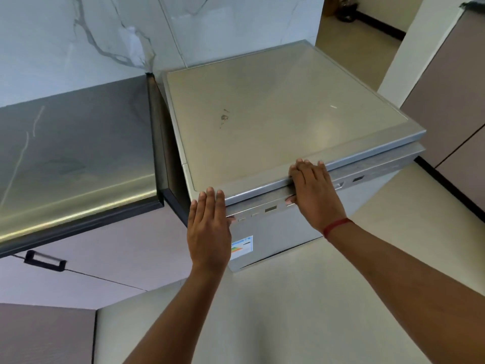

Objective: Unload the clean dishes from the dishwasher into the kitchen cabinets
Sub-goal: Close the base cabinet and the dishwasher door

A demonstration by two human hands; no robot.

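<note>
A silver dishwasher [262, 114] stands beside the counter, its flat top facing me. Its door [278, 232] carries a coloured energy label [242, 246], and the control strip on the door's top edge shows in a narrow gap under the lid. My left hand [208, 232] lies flat against the front left corner, fingers straight up to the lid's edge and thumb at the gap. My right hand [315, 190], with a red thread at the wrist, rests its fingers over the lid's front edge, thumb down on the control strip. No dishes are visible.
A dark glossy countertop [78, 153] adjoins the dishwasher on the left, with a drawer and black handle [44, 260] below it. A marble wall [105, 35] rises behind. Tall cabinet fronts [446, 101] stand to the right. Pale floor lies below.
</note>
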